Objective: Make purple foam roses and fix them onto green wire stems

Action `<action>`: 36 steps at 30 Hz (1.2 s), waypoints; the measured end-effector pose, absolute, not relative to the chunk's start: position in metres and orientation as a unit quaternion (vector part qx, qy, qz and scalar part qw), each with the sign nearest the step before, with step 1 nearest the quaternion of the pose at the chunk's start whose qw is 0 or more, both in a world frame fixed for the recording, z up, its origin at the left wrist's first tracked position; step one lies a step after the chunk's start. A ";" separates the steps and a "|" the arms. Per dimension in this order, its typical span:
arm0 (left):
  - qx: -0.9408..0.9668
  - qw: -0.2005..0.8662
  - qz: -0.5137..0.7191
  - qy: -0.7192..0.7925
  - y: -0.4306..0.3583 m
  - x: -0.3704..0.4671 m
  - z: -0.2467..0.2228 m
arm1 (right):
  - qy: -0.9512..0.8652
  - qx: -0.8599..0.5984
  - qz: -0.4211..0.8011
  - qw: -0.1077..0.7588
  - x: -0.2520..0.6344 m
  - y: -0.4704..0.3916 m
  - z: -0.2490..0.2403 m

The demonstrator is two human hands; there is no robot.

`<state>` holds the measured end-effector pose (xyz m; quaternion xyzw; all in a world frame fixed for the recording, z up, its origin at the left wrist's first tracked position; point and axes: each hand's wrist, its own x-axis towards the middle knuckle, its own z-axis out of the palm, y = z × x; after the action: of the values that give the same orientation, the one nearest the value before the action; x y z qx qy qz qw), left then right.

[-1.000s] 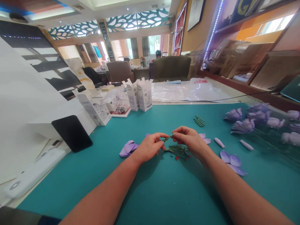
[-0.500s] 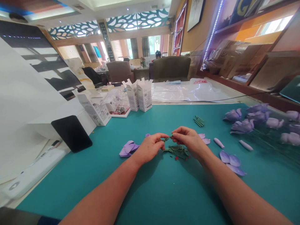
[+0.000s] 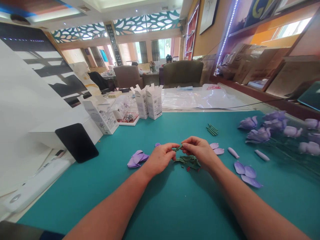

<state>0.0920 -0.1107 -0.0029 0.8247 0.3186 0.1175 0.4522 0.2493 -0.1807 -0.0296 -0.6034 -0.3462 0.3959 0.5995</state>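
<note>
Left hand (image 3: 161, 156) and right hand (image 3: 197, 148), nearly closed, pinch a small green piece (image 3: 177, 148); purple flowers (image 3: 258, 135) lie assembled, petals (image 3: 250, 171) and green rods (image 3: 211, 131) loose

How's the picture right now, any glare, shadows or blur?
Head view: glare streaks the plastic sheet; head view: soft shadows darken the green mat below the left hand and right hand; head view: the purple flowers at the right edge look blurred.

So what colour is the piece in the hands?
The piece is green, best seen in the head view.
</note>
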 end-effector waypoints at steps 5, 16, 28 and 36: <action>0.827 0.450 0.118 0.316 -0.111 0.092 -0.003 | -0.341 -0.606 0.392 0.602 0.245 -0.181 -0.026; 0.855 0.409 0.084 0.309 -0.110 0.090 -0.004 | -0.369 -0.593 0.358 0.619 0.246 -0.181 -0.029; 0.887 0.377 0.067 0.259 -0.111 0.087 0.005 | -0.568 -0.643 0.248 0.450 0.257 -0.190 -0.025; 0.891 0.375 0.063 0.248 -0.110 0.087 0.004 | -0.622 -0.640 0.179 0.414 0.253 -0.192 -0.018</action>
<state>0.0872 -0.1102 0.0043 0.8910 0.2475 0.0630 0.3754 0.2526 -0.1915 -0.0177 -0.6399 -0.6222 0.1787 0.4142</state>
